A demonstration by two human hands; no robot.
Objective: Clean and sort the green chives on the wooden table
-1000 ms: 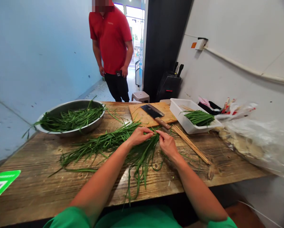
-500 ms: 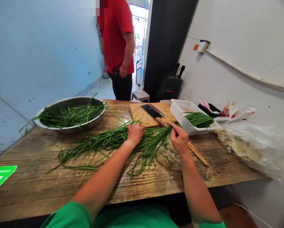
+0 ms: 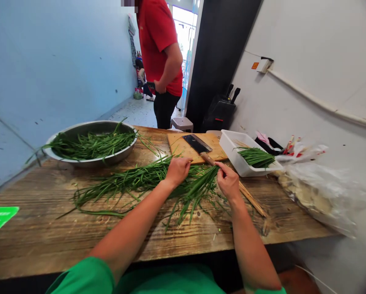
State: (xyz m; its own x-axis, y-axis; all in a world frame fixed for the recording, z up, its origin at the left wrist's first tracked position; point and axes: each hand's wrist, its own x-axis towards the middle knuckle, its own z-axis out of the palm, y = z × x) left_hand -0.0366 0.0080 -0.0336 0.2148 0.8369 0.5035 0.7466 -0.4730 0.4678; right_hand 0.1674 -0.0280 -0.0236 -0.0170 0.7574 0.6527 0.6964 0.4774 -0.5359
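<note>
On the long brown wooden table (image 3: 183, 241) stands a round grey metal basin (image 3: 121, 155), filled with greens. Before it spreads a loose heap of long green stalks (image 3: 134, 179). A smaller fan-shaped green bunch (image 3: 199, 183) lies at the heap's right; the right hand (image 3: 228, 181) pinches its upper end firmly between thumb and fingers. The left hand (image 3: 177, 171) is curled closed by the heap; whether it holds something, I cannot tell.
</note>
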